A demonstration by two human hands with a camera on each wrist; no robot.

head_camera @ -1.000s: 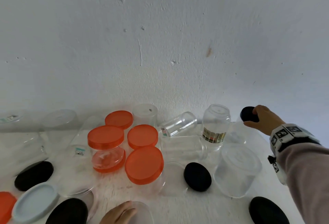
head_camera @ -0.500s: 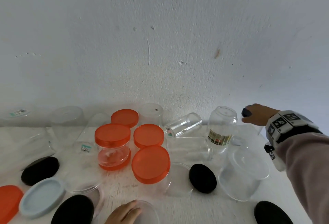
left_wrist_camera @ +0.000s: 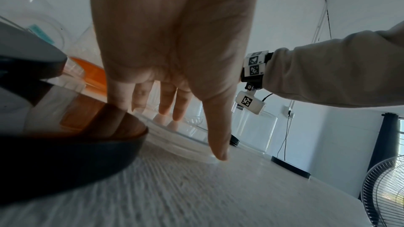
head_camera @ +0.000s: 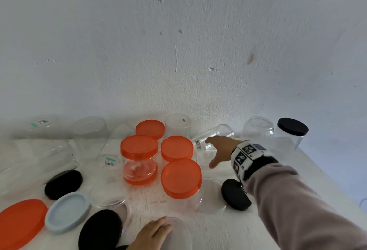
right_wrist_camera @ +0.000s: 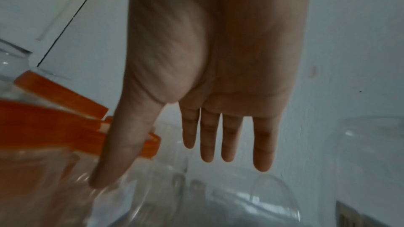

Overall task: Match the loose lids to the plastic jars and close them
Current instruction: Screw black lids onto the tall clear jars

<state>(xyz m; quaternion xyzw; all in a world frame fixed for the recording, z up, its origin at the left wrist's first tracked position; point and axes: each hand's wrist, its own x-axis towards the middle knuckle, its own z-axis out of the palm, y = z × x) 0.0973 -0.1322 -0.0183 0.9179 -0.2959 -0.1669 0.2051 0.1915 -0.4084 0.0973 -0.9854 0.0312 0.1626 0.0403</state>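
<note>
A clear jar with a black lid (head_camera: 292,126) stands closed at the back right by the wall. My right hand (head_camera: 212,151) hovers flat, holding nothing, over small clear jars (head_camera: 216,133) that lie on their sides; the right wrist view shows the right hand (right_wrist_camera: 161,170) with straight fingers above the clear jars (right_wrist_camera: 218,201). At the front edge my left hand (head_camera: 156,230) rests on a clear lid (head_camera: 178,234); in the left wrist view the left hand (left_wrist_camera: 192,135) has straight fingers touching that clear lid (left_wrist_camera: 174,137). Several orange-lidded jars (head_camera: 181,177) stand in the middle.
Loose black lids (head_camera: 63,184) (head_camera: 100,230) (head_camera: 235,194), a pale blue lid (head_camera: 67,212) and an orange lid (head_camera: 19,222) lie at the front. Another clear lid (head_camera: 211,196) lies by the orange jars. Open clear jars (head_camera: 89,130) line the wall; an upturned jar (head_camera: 257,128) stands at the right.
My right hand has let go of the black lid, which now sits on the back-right jar, and has swung left over the lying jars with its fingers spread. The left hand stays put.
</note>
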